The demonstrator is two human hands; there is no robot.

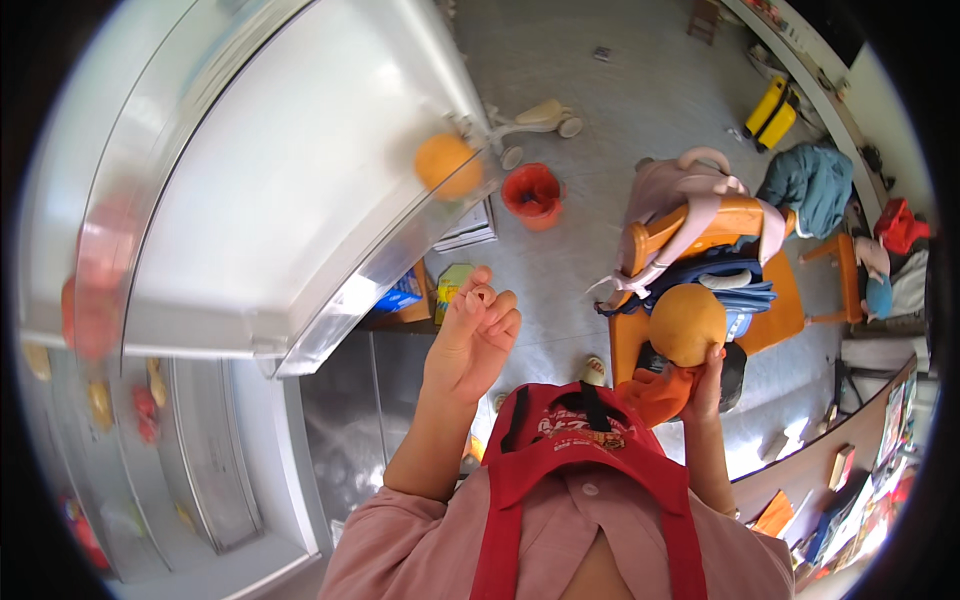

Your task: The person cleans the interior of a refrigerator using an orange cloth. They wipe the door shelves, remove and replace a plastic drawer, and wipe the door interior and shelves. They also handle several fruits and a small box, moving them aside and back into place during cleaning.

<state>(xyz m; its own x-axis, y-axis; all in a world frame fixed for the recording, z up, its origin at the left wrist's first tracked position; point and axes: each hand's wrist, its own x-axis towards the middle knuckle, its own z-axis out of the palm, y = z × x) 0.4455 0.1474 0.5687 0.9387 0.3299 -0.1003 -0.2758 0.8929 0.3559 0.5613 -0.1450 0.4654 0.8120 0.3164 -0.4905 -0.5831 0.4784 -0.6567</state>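
My right hand point(703, 386) grips a round yellow-orange citrus fruit point(687, 325) and a bunched orange cloth point(656, 395) below it, in front of a wooden chair. My left hand point(474, 337) is raised in front of my chest, fingers loosely curled and thumb near the index finger; I see nothing held in it. Beyond it, to the upper left, a similar orange fruit point(448, 166) sits in a clear bin point(382, 274) of the open refrigerator door point(247, 172).
Refrigerator shelves point(217, 465) hold bagged items at the lower left. A red bucket point(534, 196) stands on the grey floor. On the wooden chair point(780, 300) are a pink backpack point(667, 191) and folded dark-blue clothing. A yellow suitcase point(771, 114) stands farther off.
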